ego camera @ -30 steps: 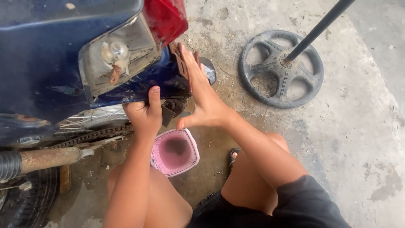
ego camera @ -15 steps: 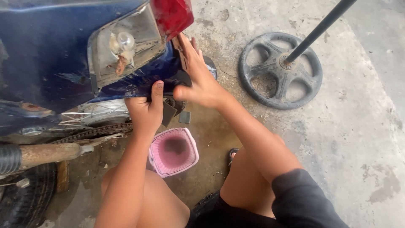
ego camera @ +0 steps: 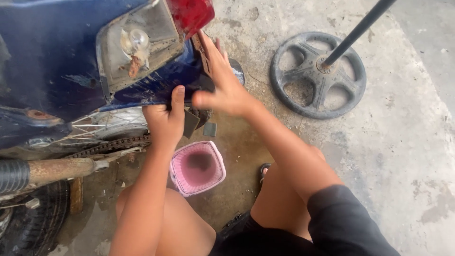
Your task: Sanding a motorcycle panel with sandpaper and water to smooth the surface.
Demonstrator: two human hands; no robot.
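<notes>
The blue rear panel (ego camera: pixel 156 87) of a motorbike hung at the upper left of the view, above the concrete floor (ego camera: pixel 403 156), and both hands worked at its lower back edge. The left hand (ego camera: pixel 166 121) was closed on that edge from below, thumb pressed up against the blue surface. The right hand (ego camera: pixel 222 87) lay open against the panel's rear end just beside it, fingers stretched upward toward the red tail light (ego camera: pixel 192 14), thumb pointing at the left hand; the two hands were near but apart. A clear lamp housing (ego camera: pixel 137 47) with a bulb sat above the left hand. Below the hands stood a pink basket (ego camera: pixel 196 168) on the floor, between the person's knees. A chain (ego camera: pixel 111 147) and a rusty exhaust pipe (ego camera: pixel 52 170) ran to the left. A black wheel-shaped stand base (ego camera: pixel 317 73) with a pole lay well apart on the right.
</notes>
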